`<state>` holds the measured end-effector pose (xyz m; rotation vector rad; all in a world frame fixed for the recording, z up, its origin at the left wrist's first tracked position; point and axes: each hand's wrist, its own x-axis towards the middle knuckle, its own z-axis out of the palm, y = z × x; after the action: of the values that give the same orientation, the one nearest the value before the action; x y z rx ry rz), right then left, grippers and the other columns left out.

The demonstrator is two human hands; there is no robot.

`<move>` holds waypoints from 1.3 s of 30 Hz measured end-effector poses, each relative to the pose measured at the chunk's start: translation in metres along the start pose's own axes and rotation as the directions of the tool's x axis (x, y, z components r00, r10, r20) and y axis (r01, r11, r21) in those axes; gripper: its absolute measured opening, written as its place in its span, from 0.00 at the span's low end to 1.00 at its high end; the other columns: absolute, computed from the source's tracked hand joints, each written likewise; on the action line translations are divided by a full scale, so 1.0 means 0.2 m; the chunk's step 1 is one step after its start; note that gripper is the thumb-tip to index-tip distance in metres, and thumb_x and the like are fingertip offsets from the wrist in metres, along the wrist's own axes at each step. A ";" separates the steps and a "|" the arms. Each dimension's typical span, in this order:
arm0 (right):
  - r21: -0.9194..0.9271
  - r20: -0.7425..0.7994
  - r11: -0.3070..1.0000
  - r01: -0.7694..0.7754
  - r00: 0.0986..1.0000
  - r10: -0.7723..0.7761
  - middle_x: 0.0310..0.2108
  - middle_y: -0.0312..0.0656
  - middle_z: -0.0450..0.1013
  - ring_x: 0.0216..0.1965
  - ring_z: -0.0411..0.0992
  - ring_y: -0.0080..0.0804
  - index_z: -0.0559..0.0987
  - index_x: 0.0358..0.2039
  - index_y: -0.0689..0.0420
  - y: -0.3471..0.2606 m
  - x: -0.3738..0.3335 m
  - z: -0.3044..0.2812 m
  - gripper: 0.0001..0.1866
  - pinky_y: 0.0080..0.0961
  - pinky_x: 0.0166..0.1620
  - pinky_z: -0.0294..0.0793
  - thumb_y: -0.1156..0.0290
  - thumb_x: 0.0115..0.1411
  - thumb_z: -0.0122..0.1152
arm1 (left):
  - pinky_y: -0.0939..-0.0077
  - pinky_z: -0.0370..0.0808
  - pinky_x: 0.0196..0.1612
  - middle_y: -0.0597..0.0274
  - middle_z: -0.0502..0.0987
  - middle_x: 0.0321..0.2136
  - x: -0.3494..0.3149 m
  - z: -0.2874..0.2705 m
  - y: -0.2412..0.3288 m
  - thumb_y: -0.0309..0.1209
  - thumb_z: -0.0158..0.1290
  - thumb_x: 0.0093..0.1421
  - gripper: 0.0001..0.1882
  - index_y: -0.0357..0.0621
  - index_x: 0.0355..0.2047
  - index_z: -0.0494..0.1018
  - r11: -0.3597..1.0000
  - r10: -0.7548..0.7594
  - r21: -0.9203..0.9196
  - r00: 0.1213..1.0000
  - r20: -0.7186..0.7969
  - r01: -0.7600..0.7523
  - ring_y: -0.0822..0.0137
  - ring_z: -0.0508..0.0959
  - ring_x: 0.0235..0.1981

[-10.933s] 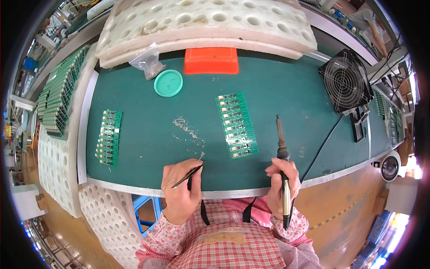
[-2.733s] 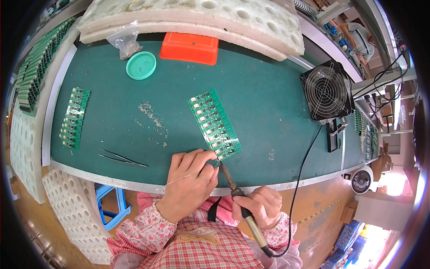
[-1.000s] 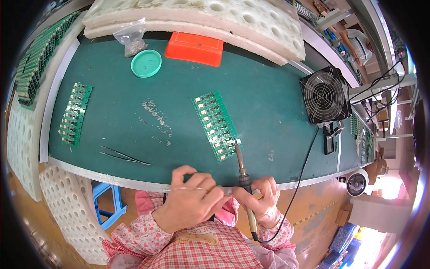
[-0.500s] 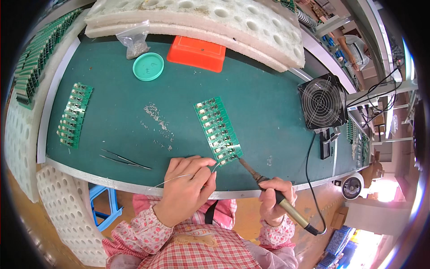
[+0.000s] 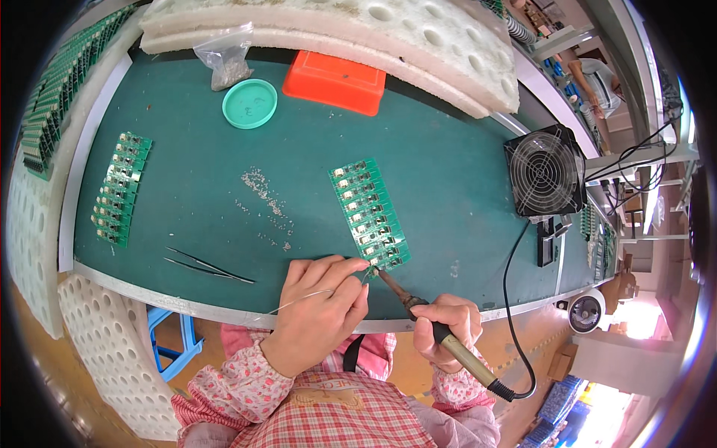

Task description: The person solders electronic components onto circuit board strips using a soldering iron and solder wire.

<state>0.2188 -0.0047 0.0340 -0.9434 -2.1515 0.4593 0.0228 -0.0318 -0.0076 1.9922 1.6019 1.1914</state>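
A green circuit board panel lies on the teal bench mat, rows of small white and black parts along it. My left hand is closed at its near end, pinching a thin solder wire whose tail runs back across the fingers. My right hand grips a soldering iron by its handle. The iron's tip touches or nearly touches the panel's near left corner, right by the left fingertips and the wire's end. Exact contact there is too small to make out.
Tweezers and a second board panel lie to the left. Tiny loose parts are scattered mid-mat. Behind are a teal lid, a plastic bag, a red bin and white foam. A fan stands right, beside the iron's cord.
The soldering iron has moved left and slightly nearer, its tip going from the panel's right edge to its near left corner. My left hand has stayed nearly in place with the wire.
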 end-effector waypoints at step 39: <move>0.084 -0.158 0.971 -0.222 0.959 0.233 0.20 0.39 0.76 0.16 0.72 0.30 0.74 0.33 0.59 0.01 -0.06 0.00 0.06 0.26 0.22 0.70 0.74 0.60 0.64 | 0.62 0.68 0.45 0.63 0.81 0.43 0.00 0.00 0.01 0.24 0.62 0.52 0.10 0.41 0.22 0.70 1.000 -0.019 0.017 0.999 0.037 0.019 0.60 0.78 0.43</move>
<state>0.2250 -0.0122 0.0284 -1.1575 -1.8754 0.5389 0.0236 -0.0321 -0.0059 1.9930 1.6137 1.1309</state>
